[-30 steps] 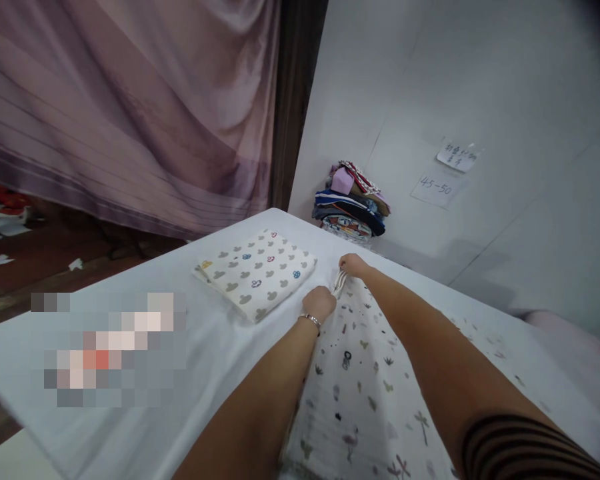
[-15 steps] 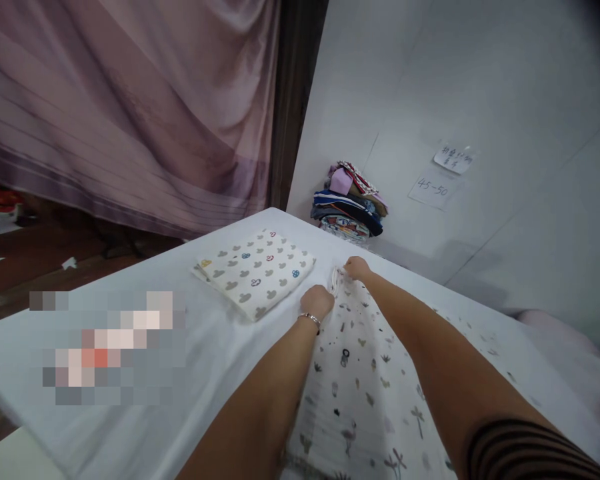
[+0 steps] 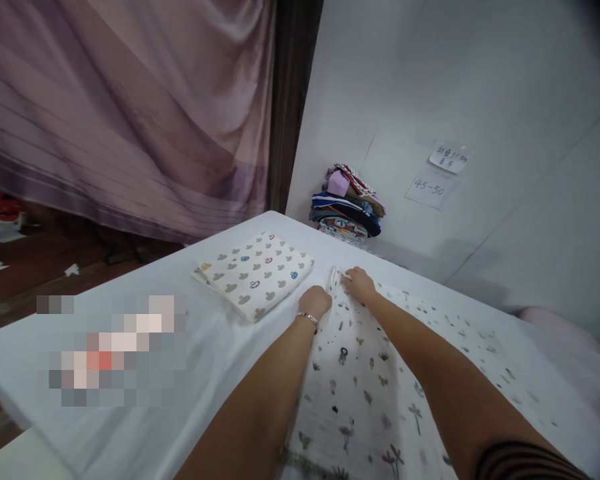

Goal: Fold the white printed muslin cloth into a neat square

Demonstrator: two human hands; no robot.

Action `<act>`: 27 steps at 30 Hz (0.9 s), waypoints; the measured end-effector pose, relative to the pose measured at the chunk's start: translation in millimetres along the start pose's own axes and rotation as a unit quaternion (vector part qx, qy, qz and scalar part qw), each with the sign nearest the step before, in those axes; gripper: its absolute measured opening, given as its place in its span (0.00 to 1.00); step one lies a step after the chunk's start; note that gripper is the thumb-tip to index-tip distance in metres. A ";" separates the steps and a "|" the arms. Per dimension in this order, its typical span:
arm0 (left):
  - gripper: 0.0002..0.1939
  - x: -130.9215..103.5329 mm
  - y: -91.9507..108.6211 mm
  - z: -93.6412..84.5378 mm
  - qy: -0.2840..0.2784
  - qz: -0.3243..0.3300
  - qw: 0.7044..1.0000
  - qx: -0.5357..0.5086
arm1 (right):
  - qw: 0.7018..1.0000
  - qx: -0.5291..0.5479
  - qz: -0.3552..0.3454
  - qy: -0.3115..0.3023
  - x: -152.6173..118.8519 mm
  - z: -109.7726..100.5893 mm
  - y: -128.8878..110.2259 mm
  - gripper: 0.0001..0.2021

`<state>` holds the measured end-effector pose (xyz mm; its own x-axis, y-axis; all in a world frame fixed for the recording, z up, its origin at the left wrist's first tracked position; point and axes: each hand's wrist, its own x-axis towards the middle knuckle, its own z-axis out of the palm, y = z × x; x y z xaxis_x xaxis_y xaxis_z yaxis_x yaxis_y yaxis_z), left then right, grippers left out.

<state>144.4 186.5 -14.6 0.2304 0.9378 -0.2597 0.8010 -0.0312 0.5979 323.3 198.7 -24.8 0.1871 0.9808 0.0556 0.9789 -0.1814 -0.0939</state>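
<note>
A thin white cloth point(image 3: 353, 400), printed with small plants, a flamingo and other figures, stretches from the near edge toward the middle of the table. My left hand point(image 3: 315, 304), with a silver bracelet at its wrist, is closed on the gathered far left edge of this cloth. Close beside it, my right hand point(image 3: 359, 285) pinches the cloth's far edge, its fingertips partly hidden. Part of the cloth spreads out flat to the right beneath my right forearm. Left of my hands lies a folded cream cloth point(image 3: 255, 277) with grey and coloured mushroom-like prints.
A white-covered table point(image 3: 145, 440) carries the cloths. Folded clothes point(image 3: 347, 200) are stacked at its far edge against a white wall point(image 3: 505, 87) bearing paper notes point(image 3: 429, 190). A pinkish curtain point(image 3: 130, 120) hangs at the far left. A blurred-out patch covers the table's left part.
My right hand has shifted slightly, its fingers looser along the far edge. More of the cloth shows spread out to the right. My left hand stays almost in place.
</note>
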 end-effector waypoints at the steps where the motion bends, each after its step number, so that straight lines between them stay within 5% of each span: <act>1: 0.14 -0.1 0.2 -0.2 0.000 0.000 1.000 0.001 | 1.000 0.001 -0.018 0.006 -3.0 2.1 -0.3 0.18; 13: 0.13 1.2 -1.9 0.2 0.014 0.009 1.000 0.013 | 0.999 0.024 -0.015 0.026 -18.3 14.9 29.1 0.24; 22: 0.13 10.8 -4.6 -2.9 0.012 0.037 0.998 0.051 | 0.985 0.017 0.168 -0.027 -128.3 -2.8 122.1 0.26; 27: 0.16 11.3 -1.2 -8.9 -0.006 0.055 0.996 0.076 | 0.978 -0.010 0.210 -0.009 -189.9 -24.8 161.0 0.27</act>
<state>141.2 200.2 -11.5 0.3274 0.9214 -0.2094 0.8451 -0.1864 0.5010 447.5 -18.5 -25.8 0.5712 0.8208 -0.0018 0.8177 -0.5693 -0.0852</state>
